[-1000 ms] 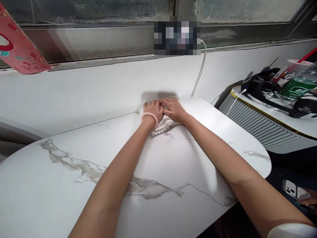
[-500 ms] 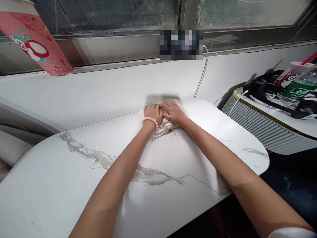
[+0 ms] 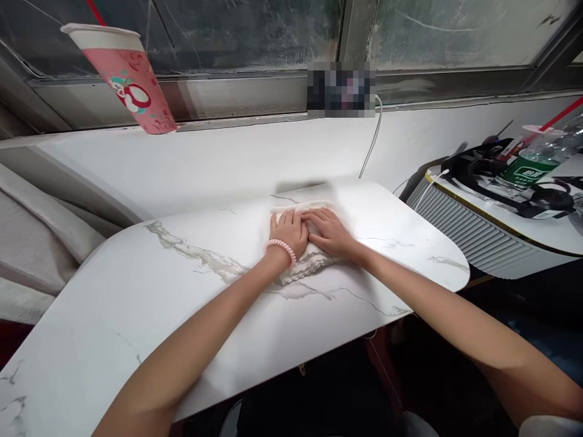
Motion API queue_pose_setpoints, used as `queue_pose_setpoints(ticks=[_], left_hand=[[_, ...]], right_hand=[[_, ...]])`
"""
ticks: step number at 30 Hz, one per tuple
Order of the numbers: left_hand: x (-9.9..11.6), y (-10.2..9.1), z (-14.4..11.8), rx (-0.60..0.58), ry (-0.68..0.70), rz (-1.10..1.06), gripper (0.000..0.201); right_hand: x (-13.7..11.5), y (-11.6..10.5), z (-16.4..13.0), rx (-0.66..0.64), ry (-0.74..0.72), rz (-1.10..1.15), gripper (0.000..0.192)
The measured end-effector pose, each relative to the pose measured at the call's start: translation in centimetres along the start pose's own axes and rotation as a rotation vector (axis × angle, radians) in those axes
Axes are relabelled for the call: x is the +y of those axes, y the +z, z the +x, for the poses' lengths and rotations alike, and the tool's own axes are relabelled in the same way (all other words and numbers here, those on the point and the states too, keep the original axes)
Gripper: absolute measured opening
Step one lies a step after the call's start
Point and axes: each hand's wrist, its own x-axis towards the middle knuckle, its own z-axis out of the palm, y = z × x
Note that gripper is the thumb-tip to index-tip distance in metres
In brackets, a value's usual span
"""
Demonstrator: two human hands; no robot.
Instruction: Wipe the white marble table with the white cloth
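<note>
White marble-patterned tabletop with grey veining runs along a white wall, its far edge close to the foot of that wall and its corners rounded. Near the back, right of its middle, a folded off-white cloth with ruffled edges lies on the surface.

Left hand, below a pink coil bracelet, and right hand rest side by side on it, palms down, fingers extended, neither curled around the fabric. As a judgement, the work is under way: the cloth is down and both hands are on it, but how much of the top it has covered cannot be told, and lifting it off is not yet done.

Above, a pink paper cup stands on the ledge before a smeared window. To the right, a ribbed cabinet bears a green-labelled bottle and black headgear.
</note>
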Motion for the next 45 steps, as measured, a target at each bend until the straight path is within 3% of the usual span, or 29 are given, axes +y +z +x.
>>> queue_pose_setpoints(ticks=[7, 11, 24, 29, 36, 40, 45], left_hand=[[0.6, -0.4, -4.7, -0.002, 0.163, -0.028, 0.048], [1.1, -0.5, -6.4, 0.002, 0.221, -0.027, 0.048], [1.4, -0.3, -7.8, 0.033, 0.265, -0.008, 0.048], [1.3, -0.4, -9.1, 0.066, 0.227, 0.002, 0.049], [0.8, -0.3, -12.4, 0.128, 0.209, 0.042, 0.05], [0.3, -0.3, -13.4, 0.168, 0.22, 0.069, 0.048], [-0.5, -1.2, -13.2, 0.179, 0.246, 0.146, 0.048]], right_hand=[[-5.8, -0.2, -5.3, 0.024, 0.111, -0.101, 0.044], [-7.7, -0.2, -7.1, 0.041, 0.154, -0.112, 0.045], [-8.6, -0.6, -8.2, 0.07, 0.167, -0.054, 0.046], [-8.5, -1.4, -8.3, 0.009, 0.159, 0.123, 0.041], [-10.4, -3.9, -9.1, -0.161, 0.15, 0.351, 0.026], [-11.3, -3.8, -8.9, -0.179, 0.085, 0.239, 0.031], [-11.8, -1.6, -8.0, -0.133, 0.024, -0.008, 0.033]])
